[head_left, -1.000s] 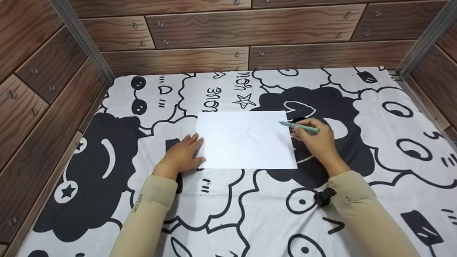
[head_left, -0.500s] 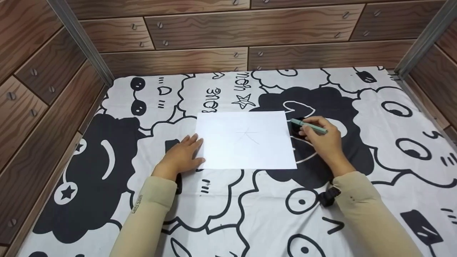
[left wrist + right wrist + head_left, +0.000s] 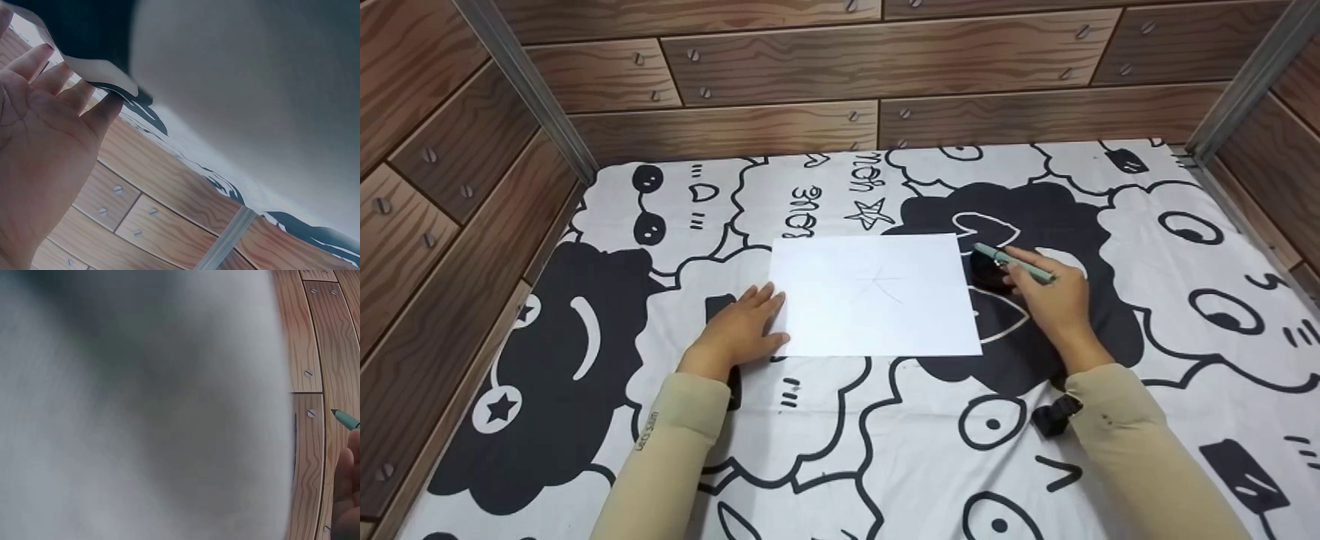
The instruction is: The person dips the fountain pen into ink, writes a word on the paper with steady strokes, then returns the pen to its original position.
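Observation:
A white sheet of paper lies flat in the middle of the head view, with a few thin crossing lines drawn near its centre. My left hand rests at its left edge, fingers spread and fingertips on the margin. Past the right edge, my right hand pinches a green pen, its tip pointing up and left, off the paper. In the right wrist view the pen's dark tip shows beside part of the hand. The left wrist view shows the palm and straight fingers.
A white cloth with black cartoon prints covers the table. Wood-patterned panels close in the back and both sides, with grey metal posts at the corners. A black strap piece sits at the right wrist.
My right hand has moved right with the pen, taking its tip from over the paper's right margin to beyond the edge. The left hand and paper have stayed in place.

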Demonstrator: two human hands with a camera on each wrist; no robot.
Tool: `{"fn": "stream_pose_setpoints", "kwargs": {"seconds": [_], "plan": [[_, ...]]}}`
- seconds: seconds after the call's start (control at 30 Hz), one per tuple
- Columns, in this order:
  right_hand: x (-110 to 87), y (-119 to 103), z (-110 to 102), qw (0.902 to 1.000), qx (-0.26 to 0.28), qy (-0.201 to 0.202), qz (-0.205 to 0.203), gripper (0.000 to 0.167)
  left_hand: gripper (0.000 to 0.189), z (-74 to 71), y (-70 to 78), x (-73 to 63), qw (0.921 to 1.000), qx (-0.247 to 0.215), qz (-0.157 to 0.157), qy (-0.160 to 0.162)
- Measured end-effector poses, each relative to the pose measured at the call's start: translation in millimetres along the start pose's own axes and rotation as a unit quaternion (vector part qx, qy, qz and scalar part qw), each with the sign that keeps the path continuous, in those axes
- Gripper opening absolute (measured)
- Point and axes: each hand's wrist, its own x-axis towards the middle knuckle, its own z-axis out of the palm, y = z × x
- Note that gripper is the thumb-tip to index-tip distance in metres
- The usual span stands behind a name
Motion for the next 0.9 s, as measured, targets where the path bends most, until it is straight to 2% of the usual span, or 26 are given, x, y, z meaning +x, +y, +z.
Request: {"fn": "stream_pose_setpoints", "kwargs": {"seconds": [0.33, 0.63, 0.9], "plan": [[0.4, 3.4, -1.5, 0.9967, -0.068, 0.045, 0.006, 0.022, 0.068, 1.0, 0.8, -0.8, 1.0, -0.004, -0.004, -0.001], [1.1, 3.5, -5.9, 0.9926, -0.087, 0.065, 0.054, 0.021, 0.068, 0.7, 0.9, -0.8, 1.0, -0.002, -0.001, -0.002], [0.6, 5.0, -9.8, 0.9848, -0.14, 0.093, 0.043, 0.021, 0.068, 0.5, -0.1, -0.9, 0.9999, 0.003, 0.009, 0.004]]}}
